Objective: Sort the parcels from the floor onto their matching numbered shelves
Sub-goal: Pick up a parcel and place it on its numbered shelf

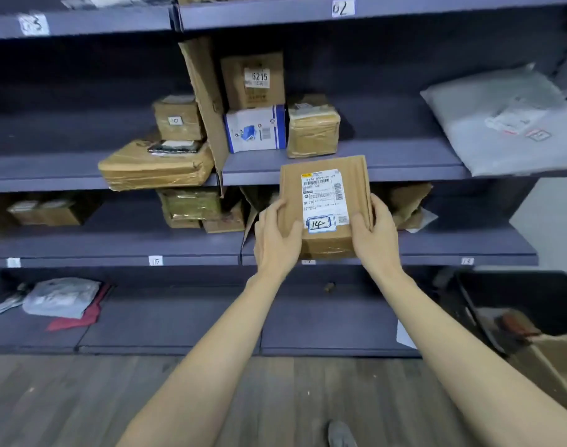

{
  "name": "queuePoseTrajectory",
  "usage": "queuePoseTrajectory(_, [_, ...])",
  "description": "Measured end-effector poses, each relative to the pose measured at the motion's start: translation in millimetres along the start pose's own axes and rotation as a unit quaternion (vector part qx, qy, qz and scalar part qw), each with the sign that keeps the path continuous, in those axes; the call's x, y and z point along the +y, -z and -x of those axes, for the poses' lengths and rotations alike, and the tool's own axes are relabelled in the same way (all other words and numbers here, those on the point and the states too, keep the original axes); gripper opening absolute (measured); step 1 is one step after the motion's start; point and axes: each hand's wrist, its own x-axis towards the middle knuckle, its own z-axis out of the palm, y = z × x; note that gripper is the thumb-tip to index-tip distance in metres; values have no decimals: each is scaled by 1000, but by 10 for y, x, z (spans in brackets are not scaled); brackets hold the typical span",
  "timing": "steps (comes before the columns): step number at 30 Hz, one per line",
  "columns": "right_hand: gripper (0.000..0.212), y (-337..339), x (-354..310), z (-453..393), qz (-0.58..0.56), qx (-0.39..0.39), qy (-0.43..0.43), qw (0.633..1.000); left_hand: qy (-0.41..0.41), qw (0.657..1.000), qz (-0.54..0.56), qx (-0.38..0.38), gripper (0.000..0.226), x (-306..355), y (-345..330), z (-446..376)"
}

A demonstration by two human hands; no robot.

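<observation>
A flat brown cardboard parcel (324,201) with a white shipping label and a handwritten "14" is held up in front of the purple shelving. My left hand (275,240) grips its left edge and my right hand (374,233) grips its right edge, thumbs on the front face. The parcel hovers over the front lip of the shelf (437,253) whose edge tags read 15 (155,261) to the left and 13 (467,261) to the right. The tag directly below the parcel is mostly hidden.
The shelf above holds several boxes, one marked 6215 (253,80), and a grey poly mailer (504,121). More boxes (192,208) sit behind on the 15 section. Soft bags (61,296) lie on the bottom shelf. A black bin (517,304) stands at the right on the wooden floor.
</observation>
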Motion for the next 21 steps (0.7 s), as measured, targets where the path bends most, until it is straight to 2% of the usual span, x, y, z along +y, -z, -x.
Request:
queuePoseTrajectory(4, [46, -138, 379, 400, 16, -3, -80, 997, 29, 998, -16, -50, 40, -435, 52, 276])
queuePoseTrajectory(10, [47, -301, 764, 411, 26, -12, -155, 987, 72, 991, -49, -98, 34, -722, -100, 172])
queuePoseTrajectory(15, [48, -410, 1037, 20, 41, -27, -185, 982, 98, 987, -58, -116, 33, -901, -416, -158])
queuePoseTrajectory(21, [41, -706, 1405, -691, 50, -53, -169, 983, 117, 989, -34, -80, 32, -1124, -858, -735])
